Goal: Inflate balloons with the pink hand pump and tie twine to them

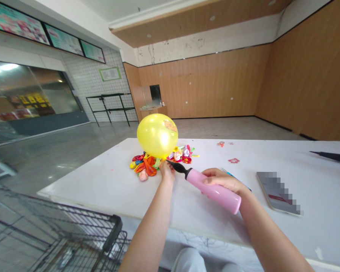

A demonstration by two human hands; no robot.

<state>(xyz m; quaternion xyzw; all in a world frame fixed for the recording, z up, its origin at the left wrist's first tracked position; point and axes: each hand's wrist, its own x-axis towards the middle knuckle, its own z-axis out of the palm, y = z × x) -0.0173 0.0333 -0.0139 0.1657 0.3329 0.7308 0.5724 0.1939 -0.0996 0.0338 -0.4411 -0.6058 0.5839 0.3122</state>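
Observation:
A round yellow balloon (156,135), swollen with air and printed with a small cartoon, stands above the table at centre. At its neck, my left hand (167,170) is closed, pinching the neck against the black nozzle of a pink balloon pump (212,189). My right hand (222,180) is wrapped round the pump's pink barrel, which slants down to the right. Behind and beside my left hand lies a heap of limp balloons (149,166) in orange, red, yellow and other colours. Part of the heap is hidden by the yellow balloon.
On the white table (102,181) are a phone-like flat device (277,192), a thin blue pen-like stick (229,173), small red paper cut-outs (234,161) and a black pointed object (331,155) at the right edge. A black wire cart (87,230) stands against the table's near left side.

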